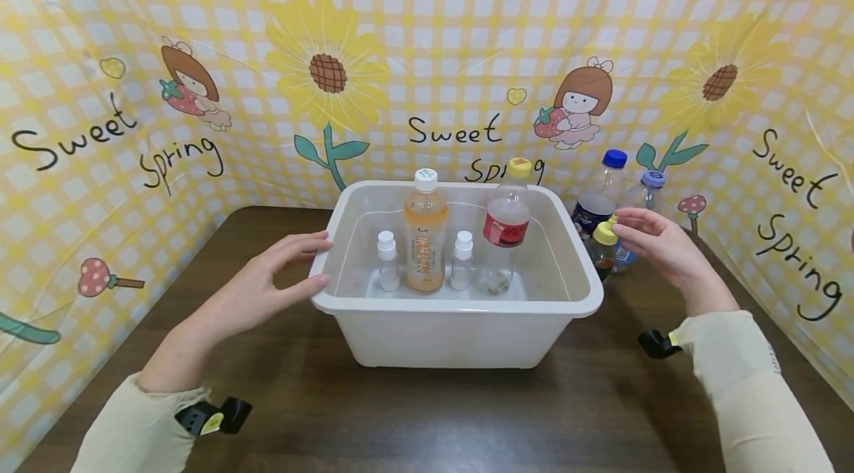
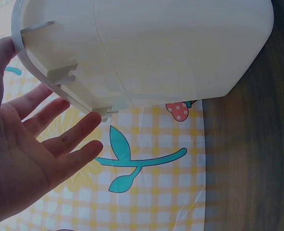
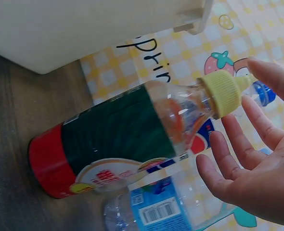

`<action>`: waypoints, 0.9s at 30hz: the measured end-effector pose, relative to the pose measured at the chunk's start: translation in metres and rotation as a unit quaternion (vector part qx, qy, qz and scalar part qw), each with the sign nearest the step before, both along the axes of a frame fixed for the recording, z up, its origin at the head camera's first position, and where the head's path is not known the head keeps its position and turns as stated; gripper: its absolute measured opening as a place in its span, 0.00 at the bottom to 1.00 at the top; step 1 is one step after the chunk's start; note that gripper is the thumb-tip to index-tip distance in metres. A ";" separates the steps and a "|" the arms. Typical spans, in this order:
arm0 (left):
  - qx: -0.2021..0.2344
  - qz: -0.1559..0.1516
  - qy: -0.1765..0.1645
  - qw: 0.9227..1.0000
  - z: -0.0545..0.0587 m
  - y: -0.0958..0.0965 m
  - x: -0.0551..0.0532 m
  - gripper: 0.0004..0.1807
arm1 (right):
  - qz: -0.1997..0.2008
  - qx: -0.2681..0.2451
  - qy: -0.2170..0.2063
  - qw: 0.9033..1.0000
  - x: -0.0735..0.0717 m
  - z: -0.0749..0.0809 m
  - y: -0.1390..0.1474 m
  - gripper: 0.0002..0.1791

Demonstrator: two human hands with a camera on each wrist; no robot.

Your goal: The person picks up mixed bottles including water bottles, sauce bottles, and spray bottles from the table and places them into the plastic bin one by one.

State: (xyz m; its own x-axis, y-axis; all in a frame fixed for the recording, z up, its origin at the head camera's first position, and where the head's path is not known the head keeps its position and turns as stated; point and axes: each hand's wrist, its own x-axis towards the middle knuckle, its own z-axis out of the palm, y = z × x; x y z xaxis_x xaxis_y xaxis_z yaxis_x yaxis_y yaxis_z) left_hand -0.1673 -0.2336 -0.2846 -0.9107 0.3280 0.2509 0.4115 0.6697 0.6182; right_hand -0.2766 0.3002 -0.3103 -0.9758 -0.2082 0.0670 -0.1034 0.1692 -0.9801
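Observation:
A white plastic basin [image 1: 454, 336] stands on the table. My left hand [image 1: 267, 282] is at its left rim, fingers loosely extended with the tips against the edge; the left wrist view shows this hand [image 2: 50, 139] beside the rim from outside. To the basin's right, my right hand [image 1: 657, 247] is at the top of a bottle with a yellow nozzle cap [image 1: 605, 233]. In the right wrist view, thumb and forefinger of this hand [image 3: 257, 149] flank the nozzle, the other fingers spread. That bottle [image 3: 118, 134] has a green and red label and stands upright.
Inside the basin stand an orange drink bottle [image 1: 425, 236], a red-labelled bottle with yellow cap [image 1: 507, 228] and two small white-capped bottles, one left [image 1: 388, 262], one right [image 1: 462, 262]. Behind my right hand are a dark-blue-capped bottle [image 1: 603, 187] and a light-blue-capped bottle [image 1: 646, 193].

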 end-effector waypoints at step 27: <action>0.001 -0.002 0.001 1.000 0.001 0.000 0.001 0.24 | 0.001 0.043 -0.024 0.999 -0.001 -0.021 -0.007 0.11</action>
State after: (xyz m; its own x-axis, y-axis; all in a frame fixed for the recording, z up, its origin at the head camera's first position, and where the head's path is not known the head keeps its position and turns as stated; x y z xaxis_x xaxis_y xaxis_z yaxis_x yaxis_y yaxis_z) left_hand -0.1664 -0.2333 -0.2839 -0.9093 0.3306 0.2528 0.4146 0.6673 0.6187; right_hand -0.2772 0.2929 -0.3316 -0.9771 -0.2126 0.0010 -0.0560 0.2530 -0.9658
